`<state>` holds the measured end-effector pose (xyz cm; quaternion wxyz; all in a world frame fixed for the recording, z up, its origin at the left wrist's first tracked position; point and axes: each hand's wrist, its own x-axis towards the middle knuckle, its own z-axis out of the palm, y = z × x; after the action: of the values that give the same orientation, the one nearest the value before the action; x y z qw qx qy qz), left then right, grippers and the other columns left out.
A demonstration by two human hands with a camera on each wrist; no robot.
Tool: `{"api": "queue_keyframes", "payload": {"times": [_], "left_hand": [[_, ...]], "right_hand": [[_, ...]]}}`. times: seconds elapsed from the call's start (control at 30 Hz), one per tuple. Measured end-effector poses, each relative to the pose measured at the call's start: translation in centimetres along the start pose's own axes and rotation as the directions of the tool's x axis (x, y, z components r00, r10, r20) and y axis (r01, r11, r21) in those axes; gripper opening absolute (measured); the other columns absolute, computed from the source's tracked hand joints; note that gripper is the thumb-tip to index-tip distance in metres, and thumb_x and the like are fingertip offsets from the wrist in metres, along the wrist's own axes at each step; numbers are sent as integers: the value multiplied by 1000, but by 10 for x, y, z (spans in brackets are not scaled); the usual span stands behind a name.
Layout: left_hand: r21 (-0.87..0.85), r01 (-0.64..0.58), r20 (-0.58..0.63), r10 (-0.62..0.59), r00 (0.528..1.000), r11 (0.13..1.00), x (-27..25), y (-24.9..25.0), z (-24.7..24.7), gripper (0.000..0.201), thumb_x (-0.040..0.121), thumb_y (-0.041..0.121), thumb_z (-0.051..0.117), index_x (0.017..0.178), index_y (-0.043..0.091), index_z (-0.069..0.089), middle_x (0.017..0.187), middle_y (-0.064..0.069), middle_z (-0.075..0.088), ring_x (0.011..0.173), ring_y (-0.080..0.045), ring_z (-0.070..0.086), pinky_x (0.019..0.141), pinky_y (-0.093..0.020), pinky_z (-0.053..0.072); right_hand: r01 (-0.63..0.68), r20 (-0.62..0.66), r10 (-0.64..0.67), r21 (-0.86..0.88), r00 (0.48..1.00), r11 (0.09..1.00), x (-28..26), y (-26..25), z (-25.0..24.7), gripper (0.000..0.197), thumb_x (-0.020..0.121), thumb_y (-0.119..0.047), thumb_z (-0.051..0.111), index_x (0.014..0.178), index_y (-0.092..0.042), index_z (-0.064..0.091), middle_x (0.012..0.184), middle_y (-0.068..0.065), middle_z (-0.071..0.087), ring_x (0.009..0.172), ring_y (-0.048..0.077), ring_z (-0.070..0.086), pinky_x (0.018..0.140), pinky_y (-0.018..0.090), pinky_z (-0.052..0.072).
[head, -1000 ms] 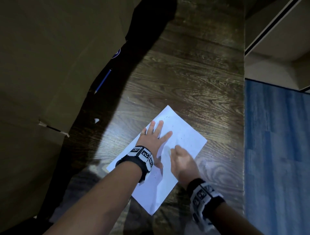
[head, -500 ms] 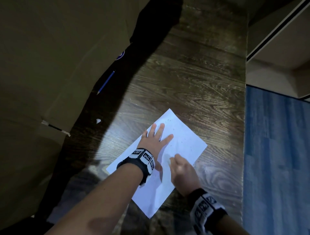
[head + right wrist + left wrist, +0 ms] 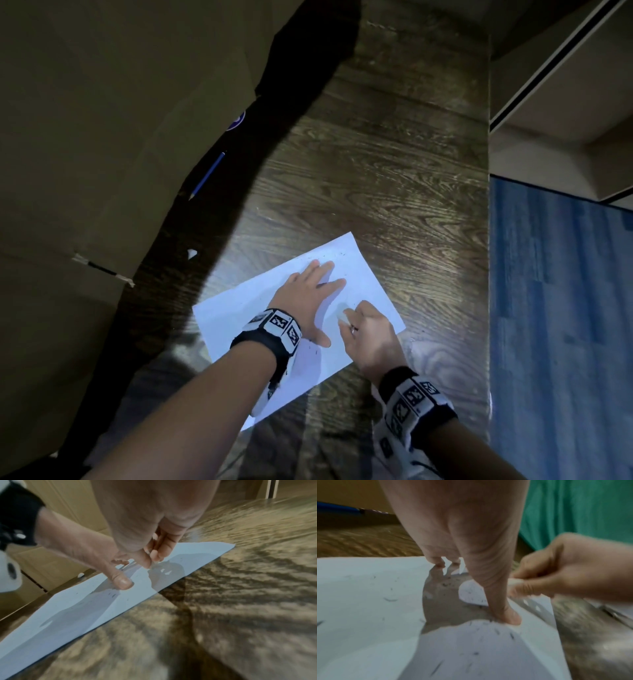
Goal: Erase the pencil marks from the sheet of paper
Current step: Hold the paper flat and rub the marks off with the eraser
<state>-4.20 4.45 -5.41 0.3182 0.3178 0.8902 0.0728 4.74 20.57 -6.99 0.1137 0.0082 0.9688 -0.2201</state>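
White sheet of paper, flecked with dark eraser crumbs, long axis slanting near-left to far-right; pinned under flat left hand; white eraser pinched in right hand.

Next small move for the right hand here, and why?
Probably another short rubbing stroke in place, left hand kept flat. The right hand pinches a white eraser on the sheet of paper beside the left thumb, and dark crumbs lie around it. Whether any marks remain under the eraser cannot be seen, so lifting to check is the alternative.
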Motion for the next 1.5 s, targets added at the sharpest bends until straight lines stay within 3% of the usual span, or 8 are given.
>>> {"api": "queue_keyframes", "payload": {"times": [0.2, 0.43, 0.67, 0.83, 1.03, 1.23, 1.4, 1.5], "left_hand": [[113, 28, 7, -29, 1000, 993, 7, 6, 1, 130, 67, 64, 81, 159, 35, -5, 165, -1, -22, 153, -27, -18, 122, -50, 12], [110, 75, 19, -77, 997, 991, 10, 13, -1, 137, 61, 58, 88, 158, 35, -5, 164, 0, -24, 152, -28, -19, 121, -50, 13], [110, 70, 31, -74, 997, 991, 9, 14, -5, 136, 63, 57, 88, 159, 34, -6, 165, 0, -23, 153, -27, -18, 122, -49, 12], [113, 79, 24, -83, 996, 990, 11, 14, -3, 138, 62, 59, 88, 158, 36, -8, 164, 1, -25, 152, -27, -20, 123, -49, 10], [98, 65, 22, -68, 997, 993, 9, 11, -2, 136, 62, 57, 88, 159, 35, -6, 165, 2, -24, 152, -26, -19, 122, -48, 10], [104, 76, 34, -80, 996, 992, 11, 12, -4, 137, 63, 58, 87, 158, 36, -9, 164, 1, -25, 152, -27, -20, 123, -48, 10], [141, 67, 20, -70, 997, 988, 9, 12, -2, 136, 63, 60, 86, 158, 35, -9, 165, 1, -24, 153, -26, -18, 122, -48, 13], [141, 77, 27, -81, 996, 987, 11, 12, -3, 137, 64, 59, 87, 158, 36, -10, 164, 1, -25, 152, -27, -19, 121, -47, 13]], "right_hand": [[-48, -158, 49, 8, 986, 999, 42, 1, -23, 20, 95, -15, 55, 79, -5, 58, 78, 0, 40, 57, 20, 40, 55, 27, 30], [66, 10, -66, 32, 998, 997, 4, -9, -6, 17, 93, -12, 51, 77, -11, 46, 76, -4, 37, 58, 6, 36, 58, 25, 30], [-70, -52, 65, -103, 997, 992, 40, -11, -13, 19, 97, -18, 45, 93, -3, 58, 91, 6, 49, 69, 25, 52, 59, 30, 36], [151, -35, -151, -13, 988, 988, 11, -5, -7, 14, 87, -8, 61, 75, -5, 55, 76, 1, 41, 55, 16, 36, 51, 25, 34], [-55, -119, 46, -75, 992, 996, 48, -3, -14, 21, 96, -20, 49, 86, -4, 60, 87, 7, 50, 59, 25, 49, 54, 29, 35], [144, -106, -146, -25, 984, 989, 13, -1, -4, 16, 89, -13, 54, 76, -4, 57, 74, 7, 47, 53, 23, 45, 46, 30, 36], [-96, -134, 85, -73, 987, 993, 50, 4, -14, 21, 93, -18, 50, 81, -4, 60, 83, 8, 51, 62, 28, 53, 56, 27, 32], [1, -164, -2, -8, 987, 1000, 18, -10, -4, 9, 86, -8, 60, 78, -3, 57, 76, 9, 50, 55, 25, 49, 54, 22, 27]]}}
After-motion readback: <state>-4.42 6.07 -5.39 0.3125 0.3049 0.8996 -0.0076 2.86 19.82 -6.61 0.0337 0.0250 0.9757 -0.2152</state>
